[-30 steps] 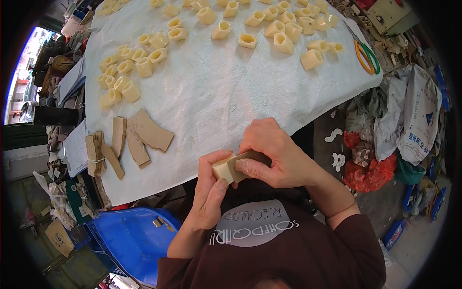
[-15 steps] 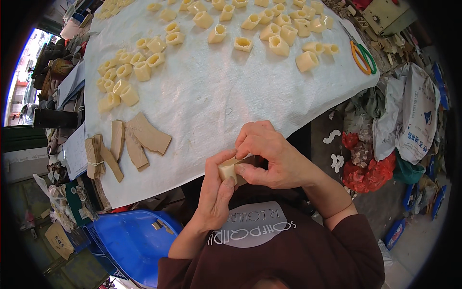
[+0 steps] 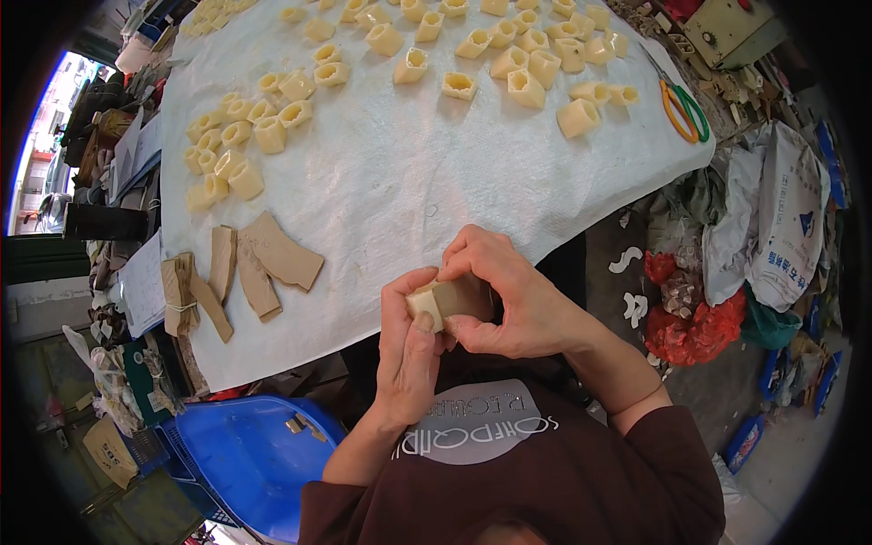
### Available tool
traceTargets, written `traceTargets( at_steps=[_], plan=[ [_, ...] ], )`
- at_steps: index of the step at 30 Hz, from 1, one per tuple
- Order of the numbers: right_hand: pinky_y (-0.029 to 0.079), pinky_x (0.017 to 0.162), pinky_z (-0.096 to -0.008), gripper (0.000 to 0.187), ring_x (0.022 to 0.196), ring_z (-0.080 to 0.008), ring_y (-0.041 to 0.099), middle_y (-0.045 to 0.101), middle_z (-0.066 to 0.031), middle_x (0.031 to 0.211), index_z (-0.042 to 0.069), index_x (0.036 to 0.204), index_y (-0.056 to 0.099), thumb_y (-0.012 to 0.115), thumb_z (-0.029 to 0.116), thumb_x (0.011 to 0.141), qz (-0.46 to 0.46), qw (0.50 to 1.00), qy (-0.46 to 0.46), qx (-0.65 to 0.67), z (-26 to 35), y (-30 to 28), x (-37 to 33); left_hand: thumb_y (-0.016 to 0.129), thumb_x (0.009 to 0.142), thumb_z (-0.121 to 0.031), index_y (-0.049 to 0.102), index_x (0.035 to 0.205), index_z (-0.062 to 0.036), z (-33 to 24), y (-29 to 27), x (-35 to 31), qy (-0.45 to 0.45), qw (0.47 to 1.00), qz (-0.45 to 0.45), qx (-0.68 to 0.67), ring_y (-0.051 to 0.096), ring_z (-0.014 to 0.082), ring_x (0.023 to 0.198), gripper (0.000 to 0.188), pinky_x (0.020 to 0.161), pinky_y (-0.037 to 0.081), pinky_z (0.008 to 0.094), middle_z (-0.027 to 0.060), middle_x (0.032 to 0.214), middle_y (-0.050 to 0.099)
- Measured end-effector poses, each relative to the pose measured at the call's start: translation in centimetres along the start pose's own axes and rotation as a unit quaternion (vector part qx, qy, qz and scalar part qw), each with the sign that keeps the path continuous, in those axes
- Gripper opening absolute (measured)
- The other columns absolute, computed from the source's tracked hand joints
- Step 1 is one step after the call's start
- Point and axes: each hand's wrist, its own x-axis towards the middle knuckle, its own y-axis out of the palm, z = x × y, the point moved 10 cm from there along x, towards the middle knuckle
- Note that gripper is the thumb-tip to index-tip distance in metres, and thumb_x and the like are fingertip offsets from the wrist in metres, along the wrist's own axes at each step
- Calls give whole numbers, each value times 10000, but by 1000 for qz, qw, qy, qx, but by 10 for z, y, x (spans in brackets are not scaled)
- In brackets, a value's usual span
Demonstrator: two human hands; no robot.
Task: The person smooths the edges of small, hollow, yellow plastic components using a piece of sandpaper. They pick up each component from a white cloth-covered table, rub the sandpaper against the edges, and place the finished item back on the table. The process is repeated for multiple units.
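Observation:
Close to my body, by the front edge of the white-covered table [image 3: 363, 218], my left hand [image 3: 406, 350] grips a small pale-yellow block [image 3: 424, 310] between thumb and fingers. My right hand [image 3: 518, 304] pinches a brown strip [image 3: 461, 298] that looks like sandpaper, its end lying against the block. Fingers hide part of both pieces. More brown strips [image 3: 282, 252] lie on the cloth at the left, a few of them in a tied bundle [image 3: 179, 295]. Farther back stand many similar pale-yellow hollow blocks [image 3: 525, 88], in loose groups.
Scissors [image 3: 683, 111] with orange and green handles lie at the table's right edge. A blue plastic tub [image 3: 245, 463] stands below at the left. White sacks [image 3: 786, 218] and red plastic bags [image 3: 695, 331] crowd the floor on the right.
The block and my left hand have shifted slightly left and up. My right hand has turned a little, and more of the brown strip shows between the hands.

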Motion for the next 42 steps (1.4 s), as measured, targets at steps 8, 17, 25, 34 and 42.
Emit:
traceTargets(
  at_steps=[8,17,25,34,42],
  plan=[
    [291,865,-407,568,984,-289,445,470,-107,1043,85,1134,494,697,142,606,-127,984,-80,-96,26,-23,0,447,913,-330,188,1289,-48,-10,-5,5,21,995,-42,-88,472,197,1065,537,840,448,332,115,1117,445],
    [407,618,-307,388,603,-178,500,508,-17,735,34,905,534,767,171,626,-37,998,-46,-13,1,31,-31,615,831,-179,364,1148,-48,-20,-22,4,141,987,-69,-18,463,194,1050,424,910,375,332,119,1105,466],
    [399,858,-305,691,1019,-139,447,414,-54,1165,54,1168,457,812,206,594,-65,849,84,518,-48,40,-16,700,769,-193,498,1067,-10,-16,-22,1,138,987,-59,-55,484,140,964,404,837,395,274,53,1022,481],
    [357,741,-269,199,857,-115,425,465,-23,901,112,853,556,704,202,756,-131,859,32,494,-42,17,-16,732,738,-183,534,1044,22,-13,-24,-3,75,995,-60,-19,526,121,877,418,763,439,251,34,963,503],
    [372,600,-199,209,710,-45,445,481,40,771,87,860,524,679,207,787,-161,832,98,521,-50,26,-20,747,719,-186,553,1010,33,-12,-23,-4,73,996,-50,-10,523,122,855,412,748,441,250,31,931,495]
  ],
)
